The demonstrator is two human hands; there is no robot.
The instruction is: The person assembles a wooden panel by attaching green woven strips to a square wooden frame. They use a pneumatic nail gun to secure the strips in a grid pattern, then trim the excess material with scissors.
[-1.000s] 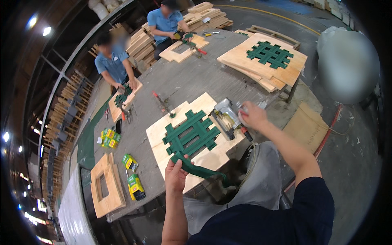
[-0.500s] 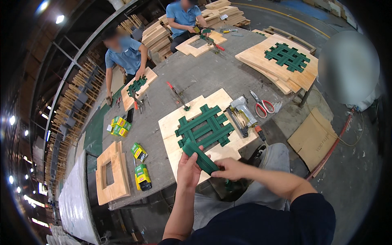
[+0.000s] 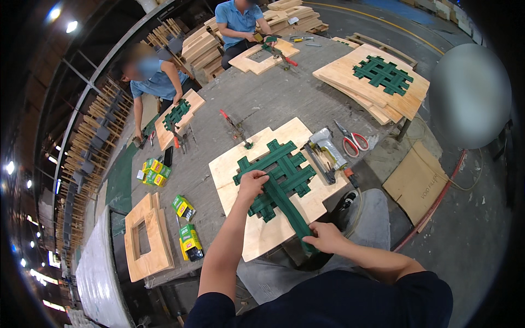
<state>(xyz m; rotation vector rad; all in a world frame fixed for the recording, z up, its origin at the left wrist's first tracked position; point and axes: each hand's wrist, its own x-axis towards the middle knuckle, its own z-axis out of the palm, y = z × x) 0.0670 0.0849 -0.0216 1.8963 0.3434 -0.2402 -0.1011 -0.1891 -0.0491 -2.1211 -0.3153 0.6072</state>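
A notched plywood board (image 3: pixel 225 177) lies before me, with green elastic webbing strips (image 3: pixel 295 176) woven crosswise over its middle. My left hand (image 3: pixel 252 185) is closed on one end of a loose green webbing strip (image 3: pixel 291 212), at the left part of the weave. From there the strip slants over the woven ones toward the board's near edge. Close to my lap, my right hand (image 3: pixel 324 237) pinches the strip's near stretch. A pneumatic staple gun (image 3: pixel 330 151) lies on the board's right side. Just beyond it are red-handled scissors (image 3: pixel 354 143).
A red-handled clamp (image 3: pixel 234 127) sits at the board's far edge. Green-yellow boxes (image 3: pixel 190 240) and a plywood frame (image 3: pixel 156 257) lie left. Stacked boards with webbing (image 3: pixel 333 71) are at the far right. Two co-workers (image 3: pixel 153 79) work across the table (image 3: pixel 213 142).
My left hand has moved forward, taking the strip's end onto the weave. My right hand has shifted right and slightly nearer me. The strip is now stretched out straighter between them.
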